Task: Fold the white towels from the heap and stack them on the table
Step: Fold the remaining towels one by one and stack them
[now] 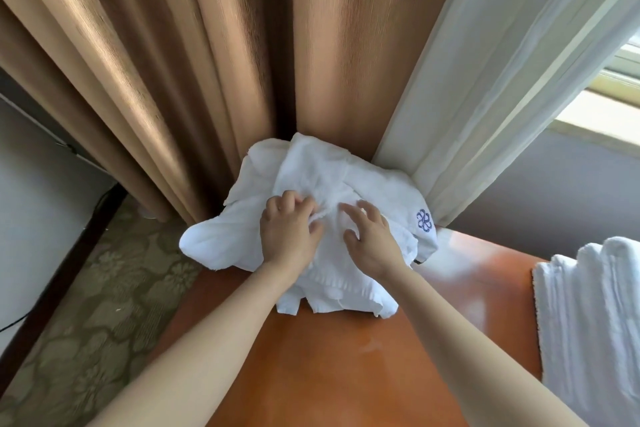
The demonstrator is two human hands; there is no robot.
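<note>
Now, L grip (287,232) curled — pinching towel heap (311,163), R grip (372,239) splayed on it

The heap (311,177) lies at the far edge of the bench (346,357), against the curtain (207,62) behind it. The left hand (287,229) and right hand (372,239) lie side by side on the heap. A stack (588,315) sits at the bench's right edge, well apart from the heap. The floor (104,288) lies left of the bench.
</note>
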